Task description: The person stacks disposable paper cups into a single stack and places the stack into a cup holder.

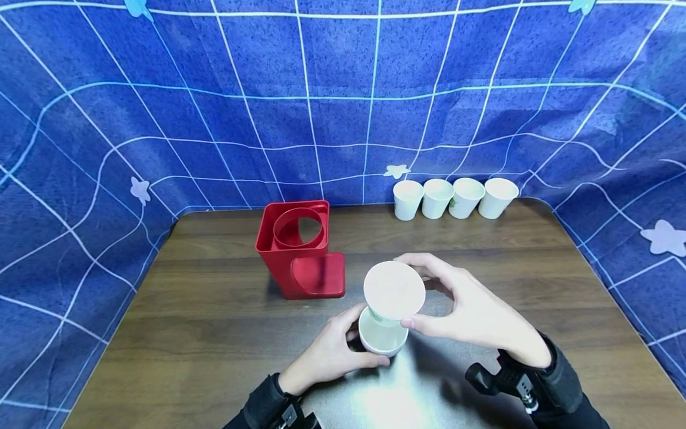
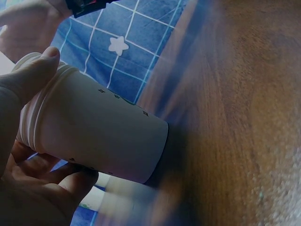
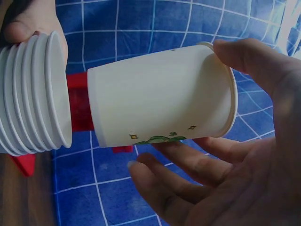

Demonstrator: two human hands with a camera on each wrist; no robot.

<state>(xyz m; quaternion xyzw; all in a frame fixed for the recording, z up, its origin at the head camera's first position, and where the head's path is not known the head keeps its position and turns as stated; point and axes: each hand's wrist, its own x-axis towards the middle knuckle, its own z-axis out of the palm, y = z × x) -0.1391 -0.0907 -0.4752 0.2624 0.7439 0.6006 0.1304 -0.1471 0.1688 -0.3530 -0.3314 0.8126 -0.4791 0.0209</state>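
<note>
My left hand (image 1: 334, 351) grips a nested stack of white paper cups (image 1: 382, 341), its thumb near the rims. In the left wrist view the stack (image 2: 99, 122) has small printed marks on its side. Above it, my right hand (image 1: 455, 304) holds a single white paper cup (image 1: 393, 289) by its rim. The right wrist view shows this cup (image 3: 160, 96) with a green print and its base facing the open mouth of the stack (image 3: 33, 94). A visible gap separates the two there.
A red square holder (image 1: 276, 268) with a round ring on top and a low ledge stands left of the hands. Several white paper cups (image 1: 407, 201) stand in a row at the back right. Blue gridded cloth (image 1: 343, 119) hangs behind the wooden table (image 1: 203, 333).
</note>
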